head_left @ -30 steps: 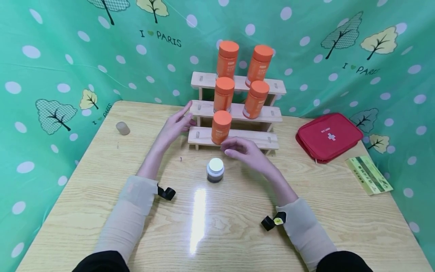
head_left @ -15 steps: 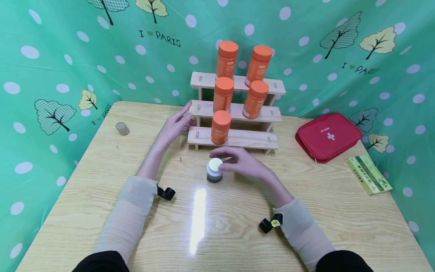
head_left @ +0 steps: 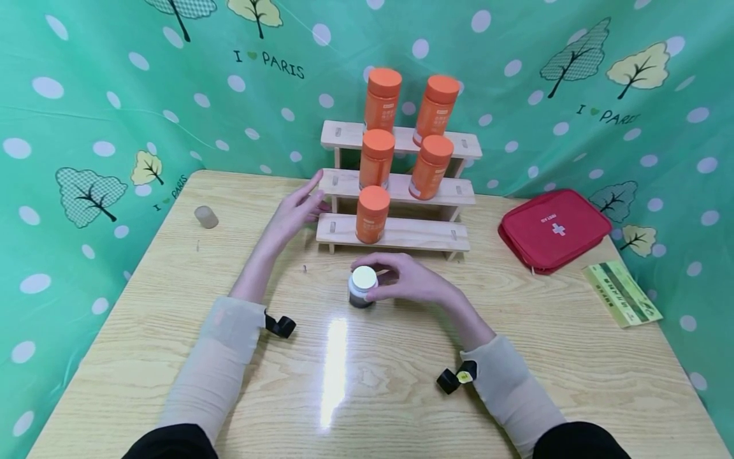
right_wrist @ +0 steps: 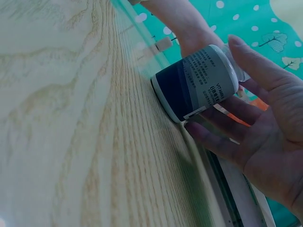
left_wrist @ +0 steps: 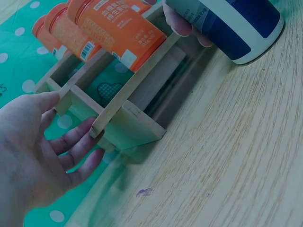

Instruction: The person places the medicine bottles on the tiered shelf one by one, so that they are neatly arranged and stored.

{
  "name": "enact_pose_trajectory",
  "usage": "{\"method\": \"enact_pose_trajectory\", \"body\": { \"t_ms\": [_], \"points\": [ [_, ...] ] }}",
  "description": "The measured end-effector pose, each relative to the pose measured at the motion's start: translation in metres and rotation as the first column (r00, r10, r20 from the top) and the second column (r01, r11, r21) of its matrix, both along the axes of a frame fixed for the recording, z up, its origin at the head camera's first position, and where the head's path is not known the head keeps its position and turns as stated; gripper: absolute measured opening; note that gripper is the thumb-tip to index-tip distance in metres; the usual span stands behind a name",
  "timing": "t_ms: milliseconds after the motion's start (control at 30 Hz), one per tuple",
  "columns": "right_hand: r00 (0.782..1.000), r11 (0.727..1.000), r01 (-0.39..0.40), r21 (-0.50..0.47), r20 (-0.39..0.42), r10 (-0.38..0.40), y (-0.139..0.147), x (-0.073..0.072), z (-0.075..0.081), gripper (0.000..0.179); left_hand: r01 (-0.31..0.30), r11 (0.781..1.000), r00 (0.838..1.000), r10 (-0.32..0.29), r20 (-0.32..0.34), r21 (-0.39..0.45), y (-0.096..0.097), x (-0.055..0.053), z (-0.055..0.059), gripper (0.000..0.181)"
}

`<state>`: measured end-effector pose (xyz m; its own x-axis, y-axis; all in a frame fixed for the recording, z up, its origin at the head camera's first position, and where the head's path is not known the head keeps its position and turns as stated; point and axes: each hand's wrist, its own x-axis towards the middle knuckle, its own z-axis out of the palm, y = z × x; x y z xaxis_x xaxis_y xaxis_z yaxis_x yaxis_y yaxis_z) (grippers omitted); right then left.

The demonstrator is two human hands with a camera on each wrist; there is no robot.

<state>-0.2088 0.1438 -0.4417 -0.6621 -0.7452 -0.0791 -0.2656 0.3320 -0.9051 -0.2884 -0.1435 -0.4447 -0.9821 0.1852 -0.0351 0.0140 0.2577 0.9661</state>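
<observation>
A small pill bottle [head_left: 359,296] with a white cap and a white-and-dark-blue label stands on the table in front of the wooden rack. My right hand [head_left: 410,278] is round its right side in the head view, thumb in front and fingers behind. The right wrist view shows the bottle [right_wrist: 199,85] between thumb and fingers, its base at the tabletop. My left hand [head_left: 292,213] rests at the left end of the three-step wooden rack [head_left: 415,234]. In the left wrist view, the thumb and fingertips of this hand [left_wrist: 42,151] touch the shelf ends.
Several orange jars [head_left: 373,215] stand on the rack's three shelves. A red first-aid pouch [head_left: 555,231] lies to the right, near a green-and-yellow packet [head_left: 622,294]. A small grey cylinder [head_left: 206,217] sits at the left. Behind hangs a green dotted cloth [head_left: 229,115].
My right hand has come from the lowest shelf's front edge down to the pill bottle, and its thumb has moved lower beside it. The bottle and my left hand stay in place.
</observation>
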Motion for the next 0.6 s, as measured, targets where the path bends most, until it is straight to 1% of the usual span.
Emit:
{"method": "enact_pose_trajectory", "body": {
  "t_ms": [333,600],
  "points": [
    [1.0,1.0,0.014,-0.019,0.028,-0.013,-0.0013,-0.0005,-0.0031,0.045,-0.001,1.0,1.0,0.001,0.004,0.003,0.0005,-0.0014,-0.0007,0.059],
    [1.0,1.0,0.024,-0.007,0.014,-0.024,-0.0019,-0.0001,-0.0011,0.044,0.001,1.0,1.0,-0.001,0.005,0.001,-0.0001,-0.0012,-0.0011,0.059]
  ]
}}
